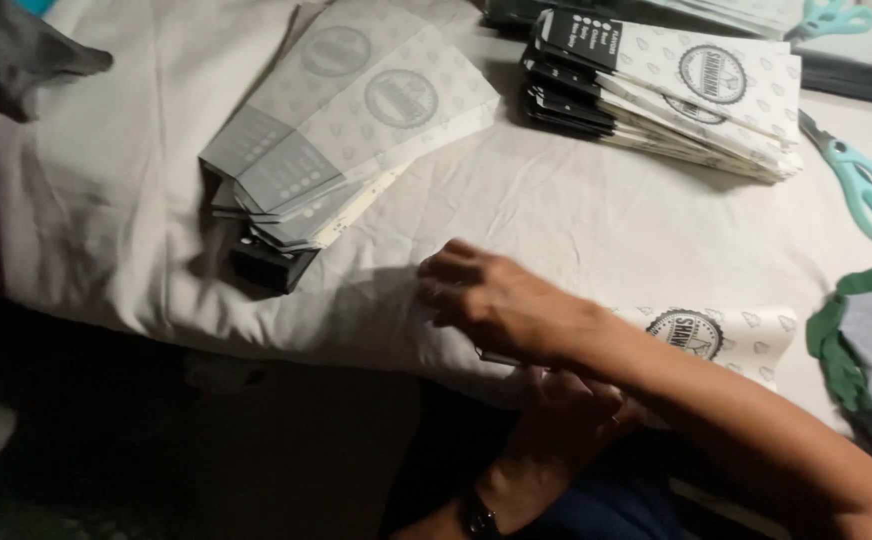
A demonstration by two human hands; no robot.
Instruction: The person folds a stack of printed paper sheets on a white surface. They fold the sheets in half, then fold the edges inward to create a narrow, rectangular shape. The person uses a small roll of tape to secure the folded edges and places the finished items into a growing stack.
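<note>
Right hand (491,300) flat, holding down paper bag (726,340); left hand (566,420) beneath, grip unclear. Bag stack (346,130) at 11 o'clock overhangs the worktop (576,210); risk: sliding off.

The right hand (491,300) was extended forward and to the left, palm down, with the fingers (446,275) loosely curled and held together. Its forearm ran diagonally from the lower right corner of the view. The left hand (566,420) lay beneath the right forearm, in shadow and partly covered by it. The left wrist carried a dark band. The grip state of either hand could not be determined.
</note>
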